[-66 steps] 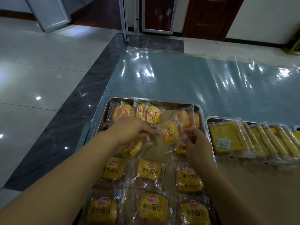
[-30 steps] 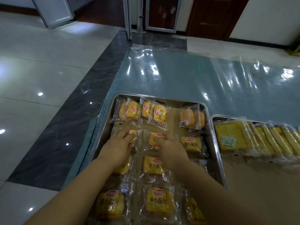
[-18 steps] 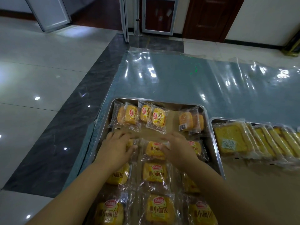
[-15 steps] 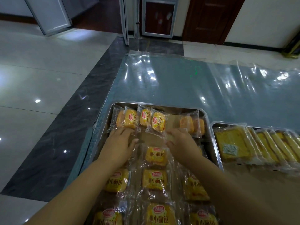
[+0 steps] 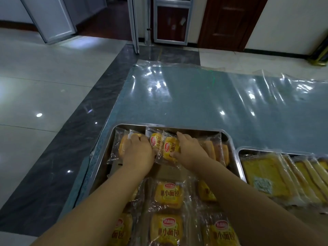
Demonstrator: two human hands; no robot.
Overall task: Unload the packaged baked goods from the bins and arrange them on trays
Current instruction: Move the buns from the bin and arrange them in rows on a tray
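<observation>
Both hands work at the far end of the steel tray [image 5: 232,144], where a row of small wrapped buns stands on edge against the far rim. The left hand [image 5: 137,151] lies palm-down over the leftmost packets [image 5: 121,148], fingers curled onto them. The right hand [image 5: 188,148] pinches the yellow packet [image 5: 169,149] in the middle of the row, thumb at its near edge and fingers over the top. That packet's long axis runs from near rim to far rim, and it sits directly between the two hands. More packets [image 5: 213,151] stand right of the right hand, toward the tray's right wall. Nearer the person, flat packets [image 5: 167,194] fill the tray, with a bare strip of tray floor between them and the standing row, the only slack left for shifting anything. A second tray [image 5: 239,151] of sliced cakes [image 5: 262,174] sits just beside the right rim.
</observation>
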